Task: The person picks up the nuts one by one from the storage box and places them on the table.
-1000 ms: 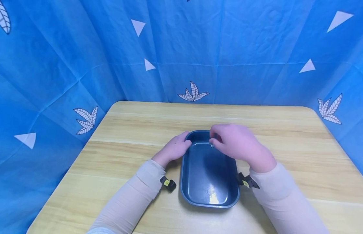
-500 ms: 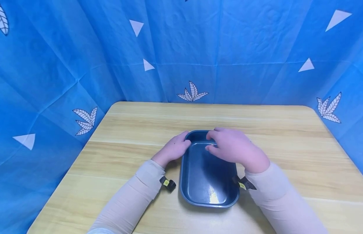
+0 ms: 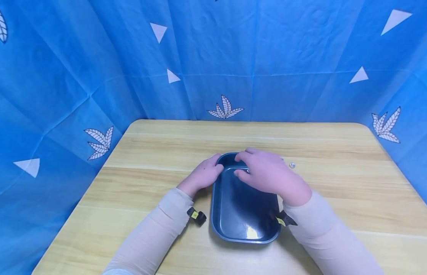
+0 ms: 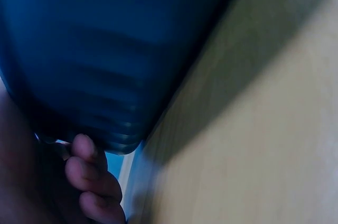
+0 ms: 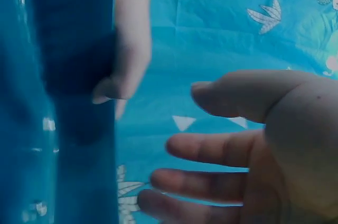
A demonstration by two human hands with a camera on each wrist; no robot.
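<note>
A dark blue rectangular tray point(image 3: 230, 214) with rounded corners rests on the table. My left hand point(image 3: 203, 173) grips its far left corner, thumb over the rim and fingers outside; in the left wrist view the fingers point(image 4: 87, 176) curl beside the ribbed tray wall. My right hand point(image 3: 268, 173) hovers over the tray's far right part, its thumb and fingers spread apart. Nothing lies between them in the right wrist view, where the right hand point(image 5: 264, 155) shows palm and fingers. A small shiny round piece point(image 3: 248, 171) sits on the tray floor near the right fingertips, partly covered by the hand.
Another small clear, shiny round piece point(image 3: 292, 165) lies on the wooden table point(image 3: 337, 183), just right of my right hand. A blue patterned cloth point(image 3: 285, 46) hangs behind the table and along its sides. A black wrist strap point(image 3: 197, 215) sits at each sleeve.
My right hand has opened from a pinch and shifted left over the tray. The shiny piece on the table has come into view from behind it. My left hand keeps its grip.
</note>
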